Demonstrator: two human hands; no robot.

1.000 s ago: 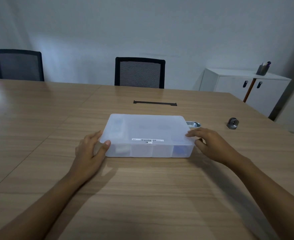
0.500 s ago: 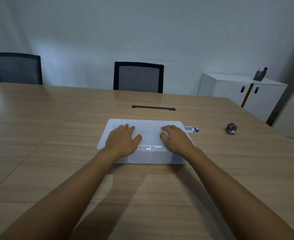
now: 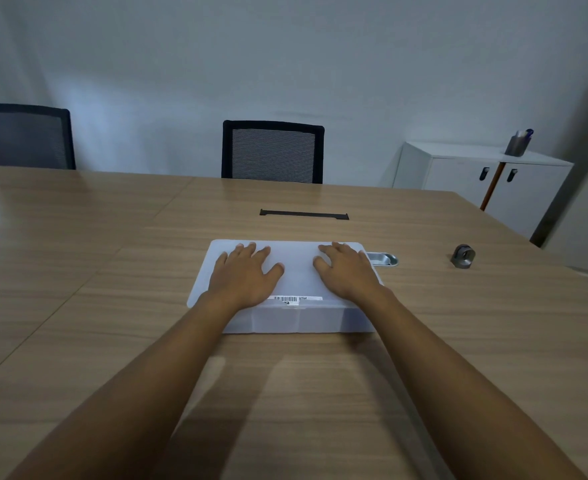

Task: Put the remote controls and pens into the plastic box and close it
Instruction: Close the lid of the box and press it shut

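The left hand point(image 3: 242, 277) is laid flat, palm down and fingers spread, on the left half of the lid of the plastic box point(image 3: 294, 271); nothing is gripped by it. The right hand point(image 3: 346, 271) is laid the same way on the right half of the lid, open and flat, with nothing held. A second ago the hands were placed at the two near corners of the box, against its sides; since then they have been brought up onto the top, and over the last half second they have been kept there with little change. From this it is judged that the lid is being pressed down so that it seats or snaps shut.

The box is found at the centre of the frame on the wooden bench point(image 3: 78, 289), lid down, with a barcode label point(image 3: 297, 299) seen along its near edge. No remote controls or pens are seen loose on the bench, so they are taken to be inside, though the frosted walls hide the contents. Just right of the box a metal latch or handle point(image 3: 384, 258) is seen, and further right a small grey metal object point(image 3: 462, 256). The task is judged almost complete.
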